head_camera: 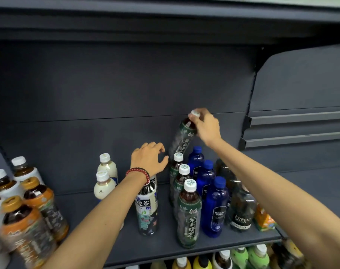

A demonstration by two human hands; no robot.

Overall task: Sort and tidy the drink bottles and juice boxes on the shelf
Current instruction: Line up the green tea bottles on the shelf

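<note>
My right hand (pixel 206 126) grips the white cap and neck of a green-labelled tea bottle (pixel 182 138), held tilted in the air above the back of a row of three like bottles (pixel 188 214). My left hand (pixel 148 158), with a red bead bracelet, hovers just left of that row with fingers loosely spread and holds nothing; it hangs over a white-and-black labelled tea bottle (pixel 146 208). Blue soda bottles (pixel 214 206) stand in a row right of the green ones, dark Forest Soda bottles (pixel 241 210) beyond them. An orange juice box (pixel 263 220) sits at the far right.
Two milky white bottles (pixel 105 177) stand at the back left of the dark shelf (pixel 110 235). Orange-capped and white-capped tea bottles (pixel 35 206) crowd the left end. The lower shelf holds green and yellow bottles (pixel 250 257). A shelf board above limits headroom.
</note>
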